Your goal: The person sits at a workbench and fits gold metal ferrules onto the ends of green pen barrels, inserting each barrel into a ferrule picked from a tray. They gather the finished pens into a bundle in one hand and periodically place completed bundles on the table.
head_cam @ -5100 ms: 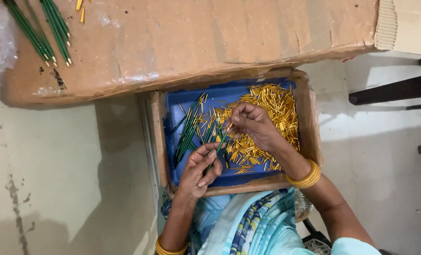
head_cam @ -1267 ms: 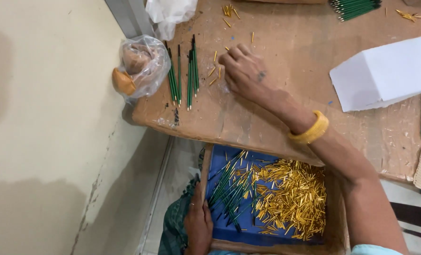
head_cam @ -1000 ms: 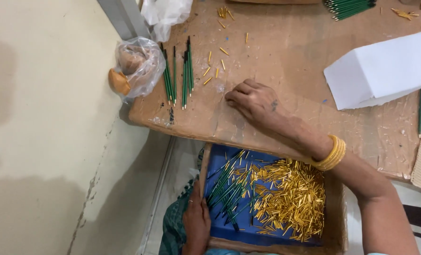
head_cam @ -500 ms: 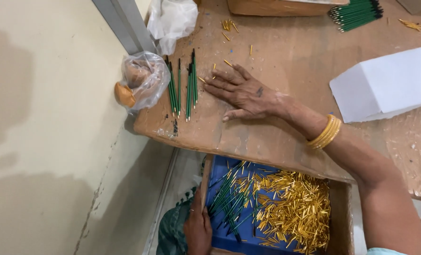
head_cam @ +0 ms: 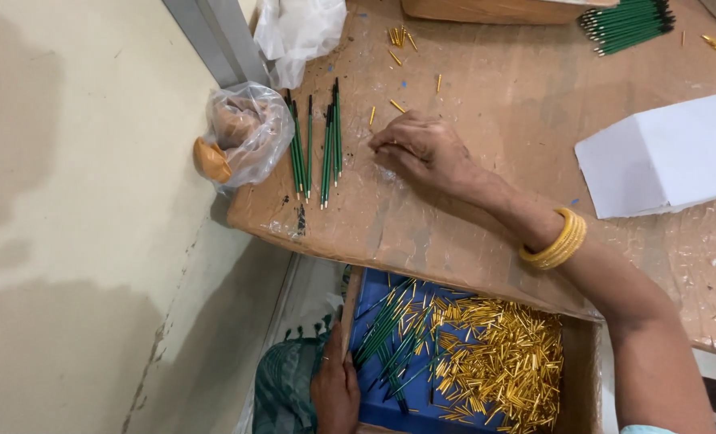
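Note:
My right hand (head_cam: pixel 422 149) rests on the brown table (head_cam: pixel 486 88) with its fingertips bunched together against the surface; nothing shows between them. Just left of it lie several green pencils (head_cam: pixel 313 149) in a loose row. Loose gold caps (head_cam: pixel 398 36) are scattered beyond the hand. My left hand (head_cam: pixel 335 390) grips the left wall of a wooden tray (head_cam: pixel 347 321) on my lap. The blue-lined tray holds more green pencils (head_cam: pixel 386 333) and a heap of gold caps (head_cam: pixel 498 362).
A clear plastic bag (head_cam: pixel 241 133) with brown lumps sits at the table's left corner, a white bag (head_cam: pixel 297 28) behind it. A white box (head_cam: pixel 663 153) lies at the right. A bundle of green pencils (head_cam: pixel 627 18) lies at the far right.
My right hand, spread flat on the table half a second ago, has drawn its fingers together. Earlier it swept over the table beside the pencils. The left hand stayed on the tray.

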